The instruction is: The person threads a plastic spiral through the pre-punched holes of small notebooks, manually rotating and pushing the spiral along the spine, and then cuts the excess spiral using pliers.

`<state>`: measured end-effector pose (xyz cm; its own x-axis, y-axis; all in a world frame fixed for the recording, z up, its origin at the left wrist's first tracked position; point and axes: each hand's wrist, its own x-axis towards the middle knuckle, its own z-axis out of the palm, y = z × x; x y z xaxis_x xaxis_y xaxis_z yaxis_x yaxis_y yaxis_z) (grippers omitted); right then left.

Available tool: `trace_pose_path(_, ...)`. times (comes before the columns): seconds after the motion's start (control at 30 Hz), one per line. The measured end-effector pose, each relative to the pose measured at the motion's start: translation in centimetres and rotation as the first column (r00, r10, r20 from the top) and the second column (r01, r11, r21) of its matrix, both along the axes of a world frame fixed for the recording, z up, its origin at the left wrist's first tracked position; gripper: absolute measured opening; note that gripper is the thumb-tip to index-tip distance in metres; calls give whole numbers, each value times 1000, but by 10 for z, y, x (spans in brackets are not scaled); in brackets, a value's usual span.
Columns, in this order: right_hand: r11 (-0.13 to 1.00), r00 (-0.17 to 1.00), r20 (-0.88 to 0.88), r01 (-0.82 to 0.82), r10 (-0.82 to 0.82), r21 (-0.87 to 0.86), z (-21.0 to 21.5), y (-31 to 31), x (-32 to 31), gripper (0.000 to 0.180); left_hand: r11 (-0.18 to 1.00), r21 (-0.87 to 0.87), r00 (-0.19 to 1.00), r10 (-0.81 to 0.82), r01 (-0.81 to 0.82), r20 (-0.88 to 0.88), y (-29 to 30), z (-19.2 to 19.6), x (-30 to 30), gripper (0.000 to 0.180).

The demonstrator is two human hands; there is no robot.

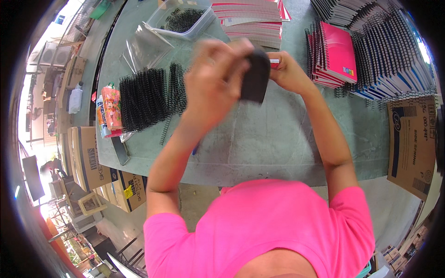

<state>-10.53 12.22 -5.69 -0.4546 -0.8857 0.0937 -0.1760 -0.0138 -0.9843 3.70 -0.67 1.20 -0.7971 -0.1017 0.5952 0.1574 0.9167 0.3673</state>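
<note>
Over the middle of the table, my right hand (289,74) is closed on what looks like a small notebook (256,78), held up nearly edge-on. Its dark, round-cornered face turns toward my left hand, and a bit of red and white edge shows at my right fingers. My left hand (215,74) is raised right beside it, with bent fingers smeared by motion. Whether those fingers grip anything is hidden. Left of that hand, black spiral binding coils (143,99) lie bunched in rows. One loose coil (165,130) lies nearer me.
A clear plastic tub (199,31) of black coils stands at the back, beside stacked red-edged booklets (252,21). To the right are spiral-bound pink notebooks (338,51) and blue-edged ones (394,65). Colourful packets (111,109) lie far left. Cardboard boxes (410,148) flank the table (287,148).
</note>
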Motion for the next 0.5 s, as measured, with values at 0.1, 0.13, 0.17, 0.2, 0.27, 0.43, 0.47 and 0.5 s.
trace_pose_path(0.1,998,1000,10,-4,5,-64,-4,-1,1,29,996,2,984,85,-85,-154,-5,12,-11,26)
trace_pose_path(0.13,996,1000,-7,-14,13,-92,-4,-1,1,31,989,140,997,25,-36,79,10,0,-3,26)
trace_pose_path(0.17,991,999,12,-48,50,-126,4,1,3,30,980,196,993,9,-32,116,17,-15,7,27)
trace_pose_path(0.2,991,999,25,-40,44,-125,8,1,4,30,969,245,988,-19,-19,154,22,-27,14,28)
trace_pose_path(0.27,993,998,60,-22,29,-114,13,-2,8,29,982,186,934,-84,19,347,30,-42,28,28)
trace_pose_path(0.43,959,994,96,-17,46,-282,12,0,11,26,999,5,996,-32,31,84,26,-16,20,26)
trace_pose_path(0.47,953,990,127,-21,62,-303,10,3,10,25,995,-102,1000,16,-16,1,21,-2,14,24)
trace_pose_path(0.5,945,984,156,-25,81,-327,11,4,11,24,976,-206,995,56,-73,-86,14,6,9,23)
